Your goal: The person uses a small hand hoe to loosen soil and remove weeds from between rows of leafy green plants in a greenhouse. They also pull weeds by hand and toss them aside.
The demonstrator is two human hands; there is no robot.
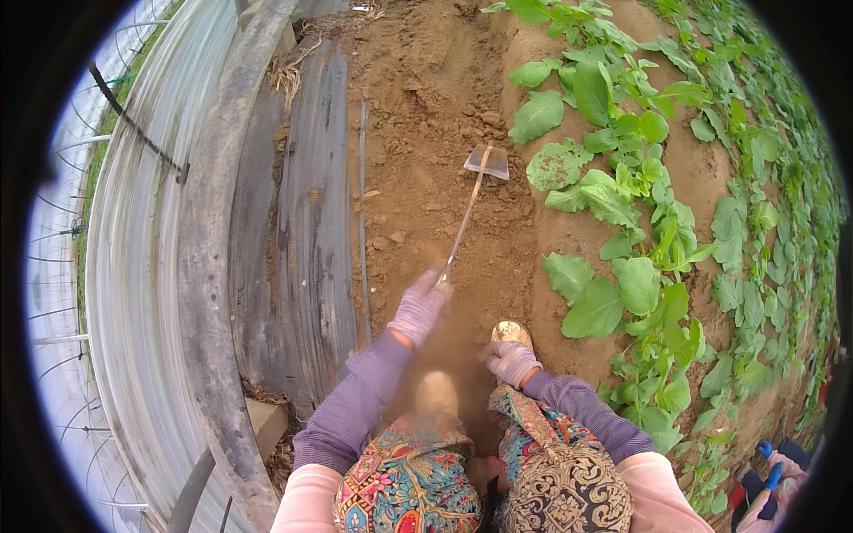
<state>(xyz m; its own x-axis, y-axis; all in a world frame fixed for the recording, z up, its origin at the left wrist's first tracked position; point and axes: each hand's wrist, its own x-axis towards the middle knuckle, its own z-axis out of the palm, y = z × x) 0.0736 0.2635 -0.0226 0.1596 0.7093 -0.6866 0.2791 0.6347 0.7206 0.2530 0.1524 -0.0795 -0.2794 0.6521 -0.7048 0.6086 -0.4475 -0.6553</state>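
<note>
My left hand (pixel 421 310), in a pale purple knit glove, grips the handle of a hoe (pixel 466 216). The handle slants forward to a flat metal hoe blade (pixel 487 162) resting on loose brown soil (pixel 426 166). My right hand (pixel 513 363), gloved alike, is low by my right knee, just in front of the right shoe (pixel 512 333). Its fingers are blurred, and whether they hold anything cannot be made out. Blurred dust hangs around the left shoe (pixel 436 393).
A row of leafy green plants (pixel 640 286) grows on the raised bed at right. Black plastic mulch film (pixel 313 220) and a thin drip hose (pixel 363 220) run along the left. Beyond lies clear greenhouse film (pixel 140 220). Another person (pixel 773 480) in blue gloves is at lower right.
</note>
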